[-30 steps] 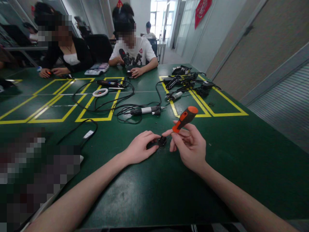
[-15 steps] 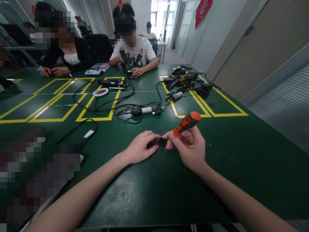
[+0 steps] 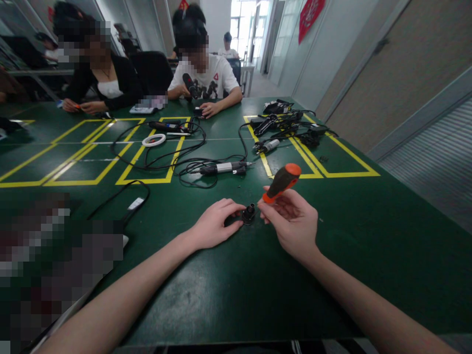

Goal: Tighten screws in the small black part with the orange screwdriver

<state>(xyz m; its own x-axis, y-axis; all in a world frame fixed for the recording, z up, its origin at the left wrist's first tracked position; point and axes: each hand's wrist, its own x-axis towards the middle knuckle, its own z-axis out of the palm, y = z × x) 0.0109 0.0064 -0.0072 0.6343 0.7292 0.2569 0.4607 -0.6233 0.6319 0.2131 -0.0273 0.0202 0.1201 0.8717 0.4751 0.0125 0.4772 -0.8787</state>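
On the green table stands a small black round part with a short upright stem on a wider base. My left hand lies on the table with thumb and fingertips closed on the left side of this part. My right hand is just to the right of it, shut on a screwdriver with an orange and dark handle. The handle tilts up and to the right, and the fingers hide the screwdriver's lower end. A small gap separates my right fingertips from the black part.
Beyond my hands lies a grey and black pen-shaped power tool with a coiled cord. Further off are a white tape ring, a black tool and a heap of cables. Two people sit across the table.
My right hand has drawn back slightly to the right from the black part, uncovering its stem. The screwdriver handle has turned and shifted left. My left hand stays in place.
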